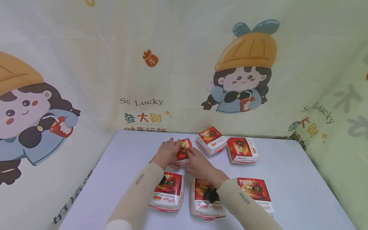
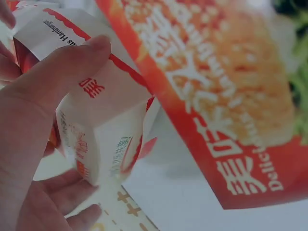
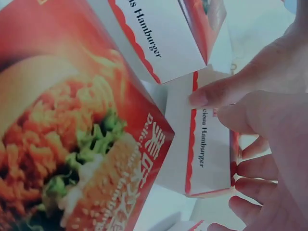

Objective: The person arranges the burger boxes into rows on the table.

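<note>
Both hands hold one red-and-white hamburger box (image 1: 183, 150) at the back left of the table. The left hand (image 1: 169, 154) is at its left side; in the left wrist view the thumb lies on the box's white side (image 2: 106, 110), with the fingers bent round below. From the right, the right hand (image 1: 199, 164) holds the same box. Its thumb (image 3: 207, 96) presses near the red scalloped edge in the right wrist view, and the other fingers curl behind the far side. The lid appears closed in the head view.
Two similar boxes stand just right at the back, one angled (image 1: 211, 140) and one beside it (image 1: 242, 150). In front are a left box (image 1: 168, 193), a middle box (image 1: 207, 207) and a right box (image 1: 256, 193), partly covered by the forearms. A printed cloth (image 1: 184, 86) hangs behind the white table (image 1: 290, 179).
</note>
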`<action>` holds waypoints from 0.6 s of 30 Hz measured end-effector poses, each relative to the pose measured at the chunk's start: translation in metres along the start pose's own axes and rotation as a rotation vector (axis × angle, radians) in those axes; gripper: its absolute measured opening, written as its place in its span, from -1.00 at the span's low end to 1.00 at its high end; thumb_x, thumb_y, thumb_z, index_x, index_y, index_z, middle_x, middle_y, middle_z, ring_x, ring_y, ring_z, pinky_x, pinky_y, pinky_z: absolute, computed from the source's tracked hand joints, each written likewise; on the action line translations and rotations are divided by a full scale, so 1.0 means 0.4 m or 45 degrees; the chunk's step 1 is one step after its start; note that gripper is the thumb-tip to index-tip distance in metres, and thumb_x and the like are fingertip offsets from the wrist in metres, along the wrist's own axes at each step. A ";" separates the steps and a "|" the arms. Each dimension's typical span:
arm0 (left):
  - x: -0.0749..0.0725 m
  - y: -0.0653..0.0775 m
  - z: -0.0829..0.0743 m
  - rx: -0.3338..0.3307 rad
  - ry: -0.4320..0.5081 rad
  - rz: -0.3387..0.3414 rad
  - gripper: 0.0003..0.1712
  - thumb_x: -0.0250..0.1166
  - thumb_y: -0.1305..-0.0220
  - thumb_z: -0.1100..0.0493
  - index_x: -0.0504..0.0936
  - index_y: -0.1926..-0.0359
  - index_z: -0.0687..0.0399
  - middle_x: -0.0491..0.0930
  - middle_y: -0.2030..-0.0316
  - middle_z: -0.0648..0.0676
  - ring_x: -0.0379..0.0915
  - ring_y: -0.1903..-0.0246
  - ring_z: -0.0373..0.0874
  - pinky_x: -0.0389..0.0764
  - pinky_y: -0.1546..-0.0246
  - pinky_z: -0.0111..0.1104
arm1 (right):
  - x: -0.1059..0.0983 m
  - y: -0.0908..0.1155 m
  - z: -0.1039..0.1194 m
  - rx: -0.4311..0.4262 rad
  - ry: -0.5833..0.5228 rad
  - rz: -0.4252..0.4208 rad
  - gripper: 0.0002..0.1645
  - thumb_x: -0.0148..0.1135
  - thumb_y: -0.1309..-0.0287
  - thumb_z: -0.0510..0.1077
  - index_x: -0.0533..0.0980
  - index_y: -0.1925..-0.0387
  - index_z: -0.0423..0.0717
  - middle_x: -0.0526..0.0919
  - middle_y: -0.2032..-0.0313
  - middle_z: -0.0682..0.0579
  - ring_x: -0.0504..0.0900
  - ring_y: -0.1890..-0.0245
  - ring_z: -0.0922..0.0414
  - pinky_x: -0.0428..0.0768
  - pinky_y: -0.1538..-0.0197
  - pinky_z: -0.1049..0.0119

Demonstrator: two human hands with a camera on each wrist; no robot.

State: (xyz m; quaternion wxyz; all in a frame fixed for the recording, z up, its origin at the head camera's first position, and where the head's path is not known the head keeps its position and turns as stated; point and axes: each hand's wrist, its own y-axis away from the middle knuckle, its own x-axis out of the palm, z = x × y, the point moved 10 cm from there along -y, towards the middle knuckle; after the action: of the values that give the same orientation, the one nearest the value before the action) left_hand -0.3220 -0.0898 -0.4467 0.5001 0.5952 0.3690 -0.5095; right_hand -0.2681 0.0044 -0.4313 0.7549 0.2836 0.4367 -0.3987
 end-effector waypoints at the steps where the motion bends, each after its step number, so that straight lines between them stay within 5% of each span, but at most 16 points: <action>1: -0.002 0.004 0.002 -0.010 -0.003 -0.011 0.25 0.56 0.16 -0.31 0.17 -0.47 0.04 0.34 -0.23 0.25 0.39 -0.21 0.11 0.39 -0.36 -0.03 | -0.002 -0.001 0.001 -0.008 0.007 -0.007 -0.15 0.31 -0.22 -0.12 0.19 -0.45 -0.30 0.18 -0.48 -0.20 0.17 -0.49 -0.14 0.31 -0.47 -0.02; 10: 0.003 0.008 0.019 -0.113 -0.006 -0.021 0.30 0.46 0.15 -0.48 0.21 -0.45 0.16 0.39 -0.20 0.30 0.40 -0.15 0.18 0.48 -0.28 -0.04 | -0.005 -0.007 -0.008 0.022 0.056 -0.018 -0.19 0.32 -0.22 -0.15 0.24 -0.41 -0.33 0.22 -0.46 -0.23 0.23 -0.47 -0.14 0.37 -0.43 -0.01; 18: 0.001 0.018 0.017 -0.109 0.019 0.013 0.27 0.35 0.08 -0.55 0.17 -0.48 0.07 0.43 -0.23 0.28 0.36 -0.23 0.19 0.42 -0.33 0.00 | 0.005 -0.007 -0.021 0.058 0.059 0.032 -0.21 0.32 -0.23 -0.14 0.27 -0.40 -0.30 0.23 -0.46 -0.21 0.23 -0.47 -0.12 0.37 -0.43 -0.01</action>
State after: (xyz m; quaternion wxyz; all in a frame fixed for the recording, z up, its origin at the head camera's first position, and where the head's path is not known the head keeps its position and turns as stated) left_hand -0.3168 -0.0982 -0.4456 0.5250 0.5789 0.3912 -0.4861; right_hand -0.2736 0.0089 -0.4372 0.7428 0.3154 0.4412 -0.3925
